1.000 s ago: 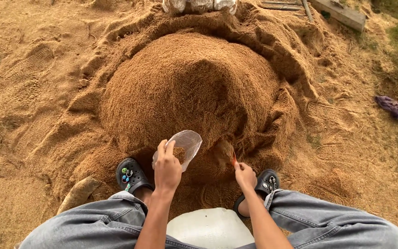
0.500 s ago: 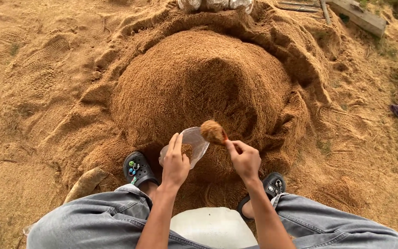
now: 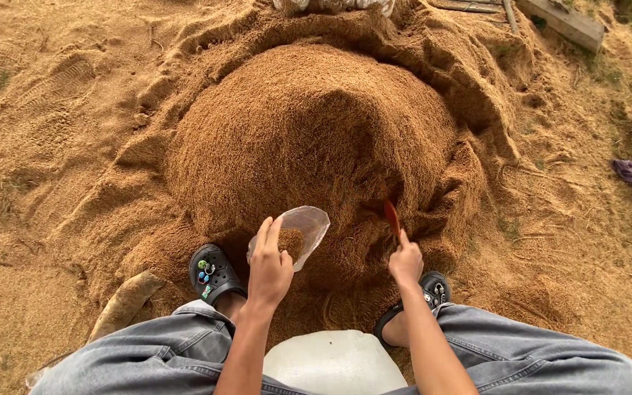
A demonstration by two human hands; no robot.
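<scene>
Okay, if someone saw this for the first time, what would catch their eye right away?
The big brown mound of sawdust-like material fills the centre. Just below it, the left hand holds open a clear plastic bag partly filled with it, while the right hand pushes a small red scoop into the mound's base.

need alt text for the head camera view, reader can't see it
A seated person's left hand holds a clear plastic bag open beside a large mound of brown sawdust, while the right hand digs a small red scoop into the mound. Grey jeans, black clogs and a white container show below.
</scene>
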